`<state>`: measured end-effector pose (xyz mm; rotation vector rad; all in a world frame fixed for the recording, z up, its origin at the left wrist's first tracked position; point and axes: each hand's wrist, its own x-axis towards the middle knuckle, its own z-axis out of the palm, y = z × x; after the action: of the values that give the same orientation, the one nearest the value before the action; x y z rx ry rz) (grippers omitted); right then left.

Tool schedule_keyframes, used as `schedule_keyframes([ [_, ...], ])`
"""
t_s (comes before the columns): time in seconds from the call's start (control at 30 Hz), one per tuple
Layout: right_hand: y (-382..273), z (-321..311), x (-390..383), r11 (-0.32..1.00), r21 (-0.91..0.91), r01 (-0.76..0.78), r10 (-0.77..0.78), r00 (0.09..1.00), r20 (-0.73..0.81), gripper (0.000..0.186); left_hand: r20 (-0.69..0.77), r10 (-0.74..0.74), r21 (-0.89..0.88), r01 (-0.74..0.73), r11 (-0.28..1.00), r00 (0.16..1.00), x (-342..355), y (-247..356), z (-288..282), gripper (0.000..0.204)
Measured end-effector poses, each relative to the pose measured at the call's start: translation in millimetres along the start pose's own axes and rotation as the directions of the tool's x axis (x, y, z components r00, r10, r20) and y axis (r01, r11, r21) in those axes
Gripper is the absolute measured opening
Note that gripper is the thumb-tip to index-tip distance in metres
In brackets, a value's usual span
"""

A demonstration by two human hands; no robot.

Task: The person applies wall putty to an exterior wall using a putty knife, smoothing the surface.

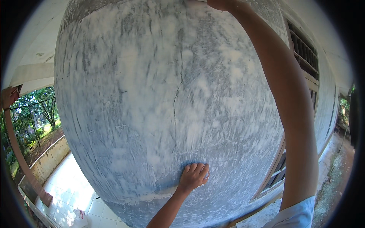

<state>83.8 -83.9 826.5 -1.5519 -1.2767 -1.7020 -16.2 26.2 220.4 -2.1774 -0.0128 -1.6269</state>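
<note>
A grey wall (152, 102) with patchy white smears and a thin vertical crack (175, 102) fills the middle. Low on it, my left hand (194, 176) presses with curled fingers. A small pale bit shows at its right side, too little to name. My right arm reaches up along the right to the top edge, where my right hand (224, 4) is partly cut off. It seems closed on a thing with a thin, pale, straight edge (198, 0) against the wall; its kind is hidden.
Right of my arm is a barred window opening (303, 47) in a wooden frame. White floor tiles (76, 178) lie at lower left, with a white plastic bag (79, 218) on them. Beyond stand a low wall (49, 157), a brown post (19, 146) and trees.
</note>
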Motion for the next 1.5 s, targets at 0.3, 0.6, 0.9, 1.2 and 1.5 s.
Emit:
schedule_keyframes([
  [0.3,-9.6,-24.6,-33.2,0.923,-0.319,0.213,-0.105,0.940,0.325,0.027,0.033,0.018,0.012,-0.019,1.000,0.999,-2.5,-0.3,-2.2,0.035],
  [0.6,-20.4,-19.5,-118.8,0.994,-0.053,0.092,-0.080,0.977,0.197,0.041,0.050,0.018,-0.004,-0.018,1.000,0.999,-3.7,-2.9,-3.3,0.040],
  [0.9,-31.6,-35.9,-161.7,0.990,0.080,-0.118,0.089,0.949,0.302,0.043,0.008,0.010,-0.027,-0.010,1.000,1.000,1.9,-1.2,-5.8,0.028],
  [1.2,-21.9,16.8,-175.5,0.984,-0.136,0.111,-0.106,0.994,0.040,0.032,0.012,0.022,-0.063,-0.021,0.998,1.000,2.9,1.5,-3.9,0.026],
  [1.5,-20.9,-26.9,-136.6,0.990,0.092,-0.106,0.098,0.992,0.083,0.041,0.023,0.029,-0.011,-0.029,1.000,0.999,-1.1,-1.8,0.9,0.026],
])
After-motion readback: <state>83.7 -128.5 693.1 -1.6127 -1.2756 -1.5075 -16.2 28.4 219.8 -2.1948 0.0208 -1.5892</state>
